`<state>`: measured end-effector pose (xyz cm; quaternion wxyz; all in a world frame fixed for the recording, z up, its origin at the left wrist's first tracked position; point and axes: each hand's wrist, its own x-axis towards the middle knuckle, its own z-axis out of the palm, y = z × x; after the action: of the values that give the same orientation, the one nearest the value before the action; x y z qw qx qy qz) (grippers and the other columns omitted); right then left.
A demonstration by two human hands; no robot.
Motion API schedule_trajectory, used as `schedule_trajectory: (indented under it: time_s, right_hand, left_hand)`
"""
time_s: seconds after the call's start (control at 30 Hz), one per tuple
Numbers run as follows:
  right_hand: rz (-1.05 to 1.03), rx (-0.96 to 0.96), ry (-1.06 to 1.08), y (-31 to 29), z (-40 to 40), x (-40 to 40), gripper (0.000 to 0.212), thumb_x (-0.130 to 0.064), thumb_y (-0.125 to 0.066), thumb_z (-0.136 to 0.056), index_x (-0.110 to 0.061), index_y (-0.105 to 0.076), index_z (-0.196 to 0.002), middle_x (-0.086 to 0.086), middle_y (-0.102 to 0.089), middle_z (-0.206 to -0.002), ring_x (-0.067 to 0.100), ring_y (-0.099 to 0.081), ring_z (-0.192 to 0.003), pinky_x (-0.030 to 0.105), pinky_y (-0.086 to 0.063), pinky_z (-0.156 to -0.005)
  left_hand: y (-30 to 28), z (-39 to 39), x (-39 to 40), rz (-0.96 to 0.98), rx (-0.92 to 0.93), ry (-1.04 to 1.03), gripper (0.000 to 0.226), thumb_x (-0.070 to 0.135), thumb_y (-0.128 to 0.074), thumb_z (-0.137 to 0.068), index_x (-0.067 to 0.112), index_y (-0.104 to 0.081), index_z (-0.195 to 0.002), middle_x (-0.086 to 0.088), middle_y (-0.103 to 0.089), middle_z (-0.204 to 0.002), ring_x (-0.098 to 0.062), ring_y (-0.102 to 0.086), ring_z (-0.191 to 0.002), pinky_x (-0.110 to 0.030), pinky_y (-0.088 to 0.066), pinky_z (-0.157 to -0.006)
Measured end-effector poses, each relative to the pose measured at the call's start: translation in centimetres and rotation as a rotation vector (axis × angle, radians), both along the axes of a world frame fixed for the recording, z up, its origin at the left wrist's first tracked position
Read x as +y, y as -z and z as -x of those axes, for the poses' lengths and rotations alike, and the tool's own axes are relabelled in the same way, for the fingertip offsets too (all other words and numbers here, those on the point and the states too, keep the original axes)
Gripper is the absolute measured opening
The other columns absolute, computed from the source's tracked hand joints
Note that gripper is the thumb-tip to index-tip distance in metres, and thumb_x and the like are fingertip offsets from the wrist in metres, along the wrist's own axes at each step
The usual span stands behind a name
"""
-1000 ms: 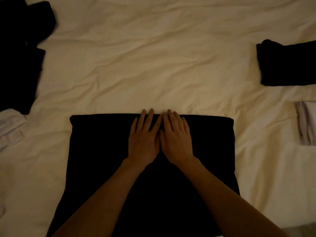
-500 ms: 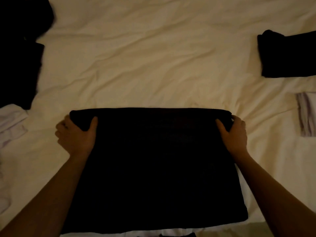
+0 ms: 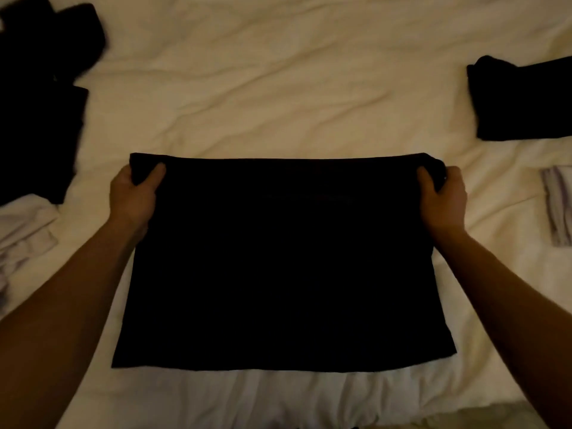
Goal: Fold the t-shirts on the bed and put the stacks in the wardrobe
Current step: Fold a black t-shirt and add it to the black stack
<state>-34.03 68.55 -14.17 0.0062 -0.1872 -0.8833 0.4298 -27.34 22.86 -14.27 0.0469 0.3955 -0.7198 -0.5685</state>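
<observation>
flat black cotton t-shirt (image 3: 278,258) near the bed's (image 3: 278,97) front edge; left hand (image 3: 133,196) and right hand (image 3: 441,196) pinch its far corners; soft, limp, light, so corners suit.

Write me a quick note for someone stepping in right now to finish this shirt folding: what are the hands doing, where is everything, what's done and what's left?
Left hand: grip on the far left corner of the flat, partly folded black cotton t-shirt.
Right hand: grip on its far right corner.
The shirt lies on the wrinkled cream bed sheet, in front of the person.
Done: a folded black garment stack sits far right, a folded white striped garment below it.
Left: finish this fold; a loose black clothes heap and crumpled white clothes wait on the left. No wardrobe in view; nothing stored yet.
</observation>
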Motion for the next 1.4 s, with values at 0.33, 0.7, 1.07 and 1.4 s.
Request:
schedule_trajectory:
  time_s: [0.33,0.7,1.07,1.4]
  right_hand:
    - [-0.622,0.186,-0.376,3.1,-6.6,-7.5,0.058,-0.043,-0.045,-0.096,-0.003,-0.047,-0.139,0.025,-0.043,-0.141,0.043,-0.041,-0.130,0.051,-0.036,-0.103]
    - [-0.608,-0.088,-0.178,5.0,-9.0,0.1,0.065,-0.056,-0.038,-0.098,-0.007,-0.041,-0.141,0.025,-0.043,-0.139,0.043,-0.041,-0.127,0.054,-0.037,-0.100]
    - [-0.007,-0.610,-0.018,1.0,-16.9,3.2,0.048,-0.042,-0.064,-0.092,-0.004,-0.058,-0.119,0.009,-0.064,-0.099,0.034,-0.064,-0.096,0.045,-0.053,-0.084]
    - [0.133,-0.681,0.078,-1.4,-21.0,6.0,0.029,-0.018,-0.063,-0.095,0.005,-0.061,-0.114,0.012,-0.064,-0.080,0.025,-0.059,-0.070,0.036,-0.048,-0.064]
  left_hand:
    - [2.4,-4.1,11.5,1.048,0.056,0.640,0.065,0.054,-0.045,-0.096,0.022,-0.035,-0.153,-0.015,-0.024,-0.161,-0.039,-0.023,-0.146,-0.049,-0.021,-0.114]
    - [5.7,-10.3,6.7,0.902,-0.312,0.342,0.071,0.058,-0.030,-0.098,0.017,-0.024,-0.156,-0.018,-0.020,-0.161,-0.041,-0.018,-0.147,-0.057,-0.018,-0.115]
    - [0.5,-20.5,3.0,0.051,-0.525,0.107,0.032,0.027,-0.065,-0.095,0.004,-0.065,-0.117,-0.023,-0.067,-0.113,-0.042,-0.062,-0.105,-0.050,-0.048,-0.091]
    - [-2.9,-23.6,0.6,-0.101,-0.549,0.137,0.018,0.012,-0.062,-0.096,-0.002,-0.067,-0.106,-0.013,-0.064,-0.074,-0.023,-0.061,-0.060,-0.029,-0.047,-0.054]
